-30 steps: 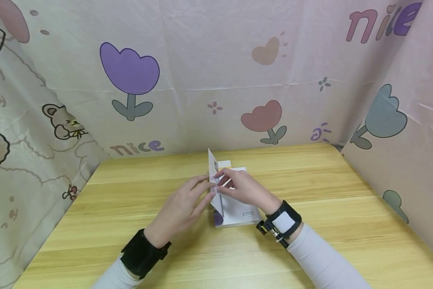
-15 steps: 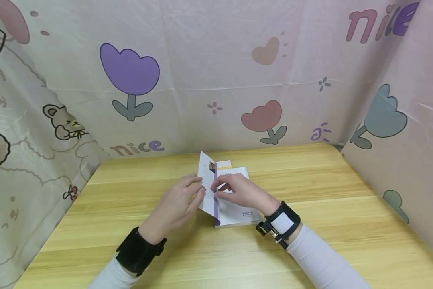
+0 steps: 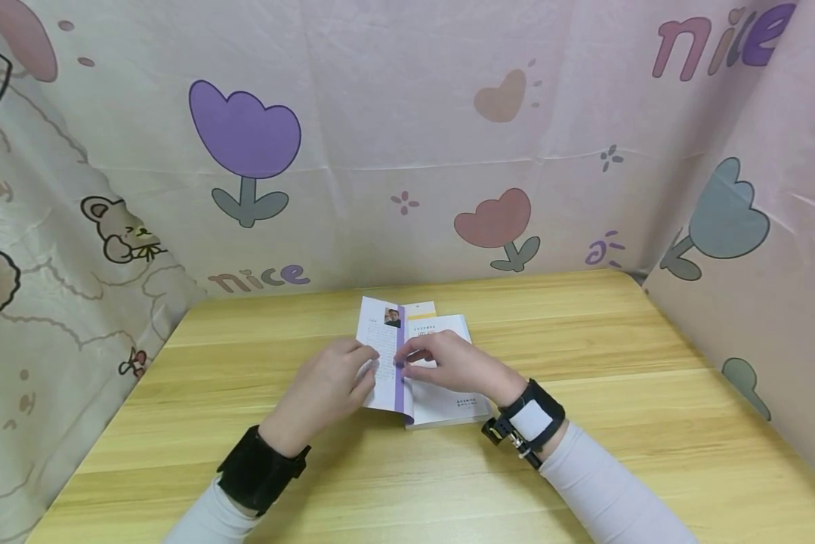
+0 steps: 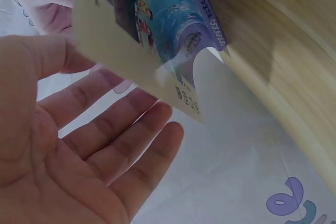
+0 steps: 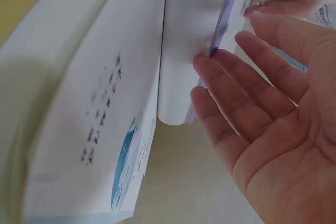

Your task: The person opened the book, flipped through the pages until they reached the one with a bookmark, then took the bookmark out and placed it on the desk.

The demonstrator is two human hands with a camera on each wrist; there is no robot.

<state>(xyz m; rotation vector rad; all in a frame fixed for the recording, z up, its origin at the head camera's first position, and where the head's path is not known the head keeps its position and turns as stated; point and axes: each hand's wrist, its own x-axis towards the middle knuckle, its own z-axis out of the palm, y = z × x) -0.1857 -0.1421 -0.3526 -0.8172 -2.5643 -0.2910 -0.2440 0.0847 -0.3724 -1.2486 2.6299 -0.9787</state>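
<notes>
A white paperback book (image 3: 441, 409) lies on the table, its front face partly covered by my right hand (image 3: 458, 361). Its cover flap (image 3: 382, 389) is turned out to the left, showing a small portrait photo, printed text and a purple strip. At the flap's left edge my left hand (image 3: 322, 385) pinches the paper between thumb and fingers. Blue artwork on the cover's outer side (image 4: 170, 11) shows in the left wrist view. My right hand's fingertips (image 5: 202, 64) touch the purple strip by the fold, its fingers fairly straight in the right wrist view.
Behind the book, a white piece with a yellow stripe (image 3: 422, 310) sticks out past its top edge. The wooden table (image 3: 570, 332) extends around it. A patterned cloth (image 3: 373, 136) hangs behind and at both sides.
The flap has swung from nearly upright over to the left, so its printed side now faces up. My left hand has moved left and a little down with it; the right hand has hardly shifted.
</notes>
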